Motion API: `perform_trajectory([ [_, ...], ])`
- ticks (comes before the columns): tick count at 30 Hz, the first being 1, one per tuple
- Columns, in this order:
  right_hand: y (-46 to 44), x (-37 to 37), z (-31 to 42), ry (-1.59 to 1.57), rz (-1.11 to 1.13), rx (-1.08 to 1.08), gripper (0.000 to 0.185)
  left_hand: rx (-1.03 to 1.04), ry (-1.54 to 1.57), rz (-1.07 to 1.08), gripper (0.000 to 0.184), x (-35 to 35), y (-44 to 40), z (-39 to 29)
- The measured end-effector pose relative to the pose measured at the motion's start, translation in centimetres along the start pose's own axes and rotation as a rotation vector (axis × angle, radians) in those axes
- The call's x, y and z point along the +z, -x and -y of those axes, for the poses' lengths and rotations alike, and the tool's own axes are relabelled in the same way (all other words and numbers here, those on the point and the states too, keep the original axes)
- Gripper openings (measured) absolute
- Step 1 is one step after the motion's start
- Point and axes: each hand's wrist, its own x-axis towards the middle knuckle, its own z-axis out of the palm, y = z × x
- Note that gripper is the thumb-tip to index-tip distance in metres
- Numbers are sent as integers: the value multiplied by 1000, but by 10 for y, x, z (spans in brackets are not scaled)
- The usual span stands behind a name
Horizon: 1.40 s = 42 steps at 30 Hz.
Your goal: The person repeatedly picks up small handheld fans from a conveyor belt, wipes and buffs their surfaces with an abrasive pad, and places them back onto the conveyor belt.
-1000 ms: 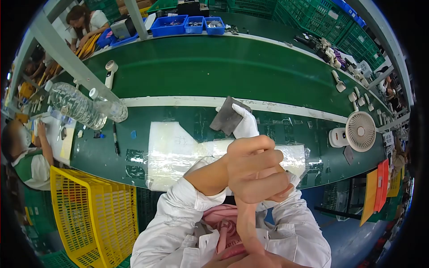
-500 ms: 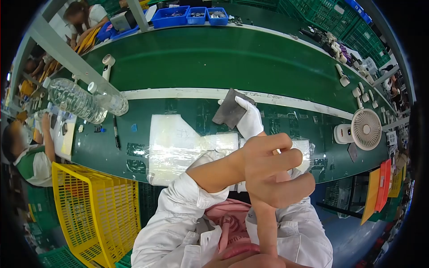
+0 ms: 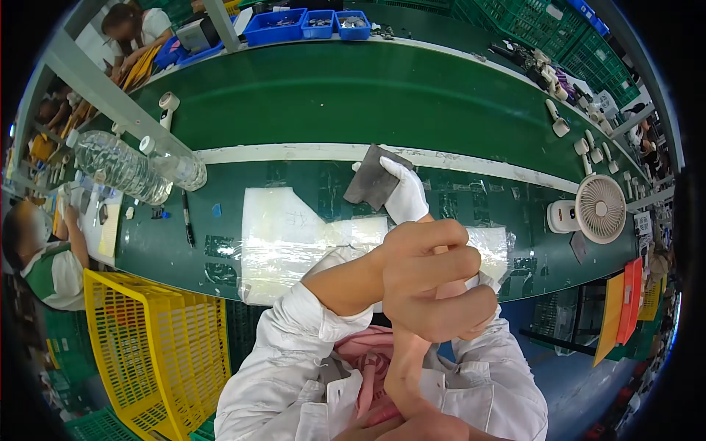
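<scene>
Gloved in white, my right hand (image 3: 406, 195) is closed on a dark grey flat pad (image 3: 375, 178), held above the green worktable (image 3: 331, 202). My bare left hand (image 3: 435, 283) is in front of my right forearm and hides part of it. Its fingers are bent with gaps between them, and one digit stretches down toward my face. Nothing shows in this hand. Beneath both arms lies a white foam sheet (image 3: 276, 235) covered with clear tape; the arms hide part of it.
Water bottles (image 3: 121, 165) and a black pen (image 3: 187, 218) are at left, a white fan (image 3: 599, 209) at right. Behind runs a green belt (image 3: 323, 88) with blue bins (image 3: 276, 27) beyond. A yellow crate (image 3: 158, 345) stands lower left. A co-worker (image 3: 51, 257) sits at far left.
Since half a second ago, my left hand has shifted slightly left and its fingers have bent closer together. The grey pad stays in my right hand. The whole view has shifted slightly.
</scene>
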Motion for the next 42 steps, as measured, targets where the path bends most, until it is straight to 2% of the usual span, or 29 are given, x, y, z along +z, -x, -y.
perform_trajectory([
  [5, 2, 1, 0, -14, -4, -12, 44, 31, 0, 10, 15, 6, 10, -1],
  [7, 0, 0, -2, -36, -20, 4, 44, 114, -62, 7, 16, 12, 8, 6],
  [10, 2, 5, 0, -32, -45, 7, 44, 157, -13, 117, 15, 2, 11, 14],
  [13, -1, 0, -3, -23, -19, -2, 44, 147, -12, 35, 15, 13, 20, 12],
  [16, -3, -3, -5, -21, -6, -12, 45, 236, -54, -9, 15, 15, 17, 17],
  [18, -1, -1, -4, -31, -16, -6, 45, 162, -38, 47, 15, 7, 9, 13],
  [19, 0, 1, -2, -38, -20, 5, 45, 43, -14, 89, 14, -1, 5, 1],
  [21, 1, 2, -1, -39, -19, 14, 45, -55, 8, 91, 15, -2, 1, -3],
  [29, 1, 0, -2, 4, 13, -13, 42, -35, 5, -23, 29, 6, 5, -5],
  [32, 3, 6, -2, -32, -45, -5, 42, 46, 22, -95, 14, 10, -1, -3],
  [36, 1, 3, -3, -1, -22, -26, 42, 33, 40, -81, 18, 6, -1, -2],
  [38, 2, 5, -2, -7, -20, -10, 42, 61, 9, -81, 31, 7, 0, 1],
  [42, 5, 6, 1, 11, -8, 4, 42, -11, 18, -41, 28, 4, 2, -4],
])
